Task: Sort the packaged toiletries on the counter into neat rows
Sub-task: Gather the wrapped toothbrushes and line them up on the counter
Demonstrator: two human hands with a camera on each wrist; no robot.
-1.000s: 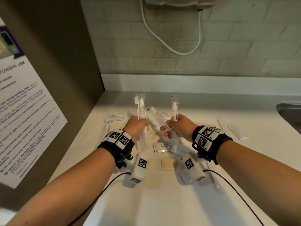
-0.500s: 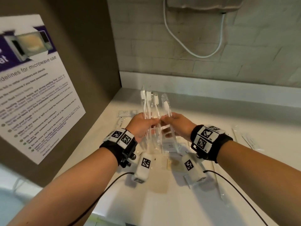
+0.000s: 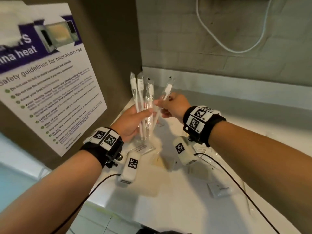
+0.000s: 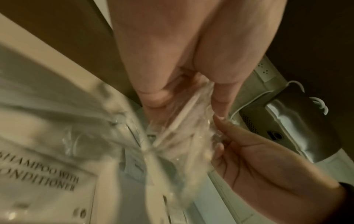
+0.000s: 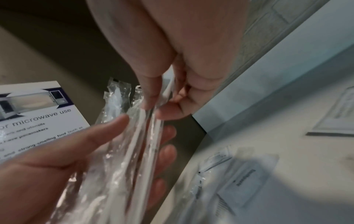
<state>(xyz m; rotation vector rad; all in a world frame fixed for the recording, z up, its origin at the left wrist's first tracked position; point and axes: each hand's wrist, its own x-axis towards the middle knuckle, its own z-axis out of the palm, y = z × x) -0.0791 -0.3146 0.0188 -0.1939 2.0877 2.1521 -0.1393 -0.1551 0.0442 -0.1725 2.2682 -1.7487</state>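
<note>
Above the counter's back left corner my left hand [image 3: 135, 119] grips a bundle of white toothbrushes in clear wrappers [image 3: 141, 97], heads up. My right hand [image 3: 166, 107] pinches one more wrapped toothbrush [image 3: 166, 92] against that bundle, leaning right. In the right wrist view the right fingertips [image 5: 151, 104] squeeze the wrappers [image 5: 138, 145] lying across the left palm [image 5: 63, 166]. The left wrist view is blurred; the bundle [image 4: 180, 121] runs between both hands. Flat sachets lie on the white counter [image 3: 168, 208] below: a shampoo sachet [image 3: 143, 149], a tan packet [image 3: 159, 162], another sachet [image 3: 221, 190].
A brown side panel with a microwave safety poster [image 3: 47, 85] stands at the left. A tiled wall with a hanging white cable [image 3: 228, 46] is behind. The counter's front edge [image 3: 118, 210] drops to a floor. More packets [image 5: 239, 178] lie under the right wrist.
Both hands have risen from the counter and shifted left with the toothbrushes. The separate groups held a second ago are now brought together into one bundle. My view has turned left.
</note>
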